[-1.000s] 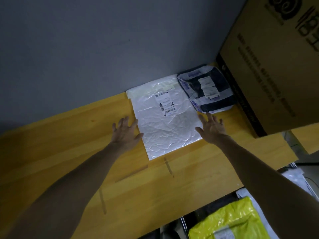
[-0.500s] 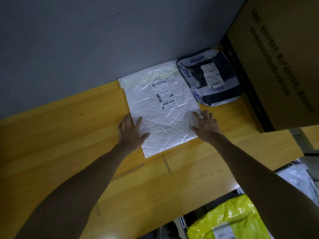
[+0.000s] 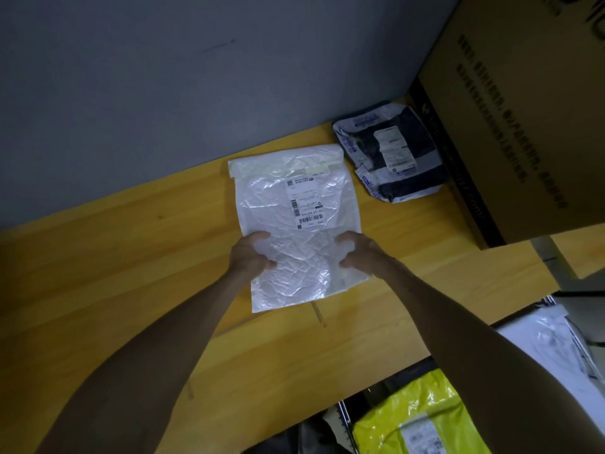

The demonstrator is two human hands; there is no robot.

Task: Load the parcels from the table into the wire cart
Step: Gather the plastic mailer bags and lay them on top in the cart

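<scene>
The task looks partly done, with at least two parcels not yet loaded. The left hand [image 3: 250, 253] and the right hand [image 3: 358, 253] both have their fingers curled on the white parcel [image 3: 294, 208], which lies between them on the table [image 3: 131, 273]. The left hand grips its left edge and the right hand its right edge, both nearer the end that faces the person. Whether the parcel has lifted off the wood cannot be told. Its label faces up, just beyond the fingertips. Beyond the right hand, farther from the person, a dark parcel [image 3: 389, 155] lies untouched against the wall, just beside a big cardboard box [image 3: 523, 109] that stands to the outside of the right hand. Whether that box counts as a parcel is not clear. Below the right forearm, past the table's near edge, the wire cart [image 3: 343, 421] already holds a yellow parcel [image 3: 409, 417], and a white bag [image 3: 550, 342] lies next to it, so some loading seems finished. What is left, by my judgement, is to carry the white parcel down to the cart and then reach for the dark one.
</scene>
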